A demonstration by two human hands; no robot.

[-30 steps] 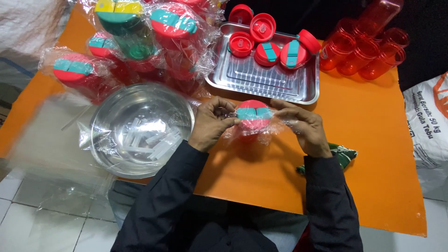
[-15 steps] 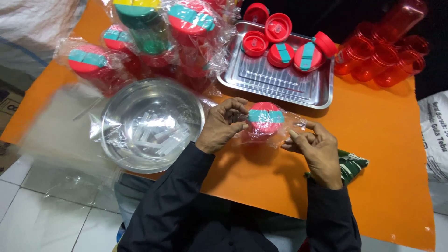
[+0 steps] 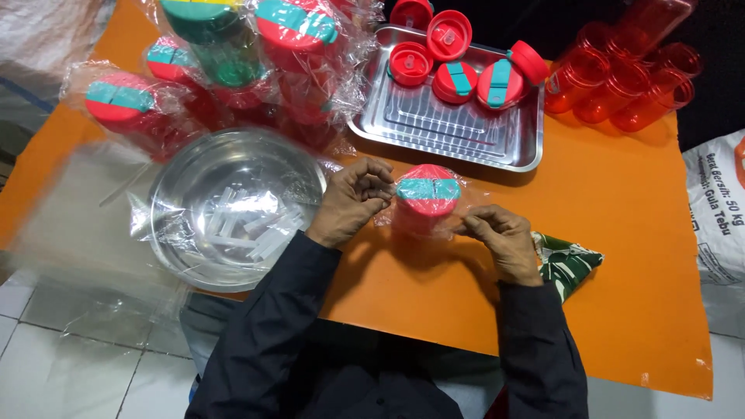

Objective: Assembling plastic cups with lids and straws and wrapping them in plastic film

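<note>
Head view:
Landmark: the steel tray (image 3: 466,143) is being taken as reference.
Wrapped cup: a red cup with a teal lid strap (image 3: 426,200), inside clear film, is being held upright just below the tray's near edge.
Left hand (image 3: 353,200): film is being pinched with narrow fingers, left of the cup.
Right hand (image 3: 500,240): film is being pinched at the cup's right.
Bowl (image 3: 233,206): is sitting left of the tray, overhanging the table's near edge.
Open room: bare orange table (image 3: 621,233) is lying right of the tray.

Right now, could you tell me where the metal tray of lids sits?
The metal tray sits at the table's far side, just beyond the wrapped red bottle.
</note>
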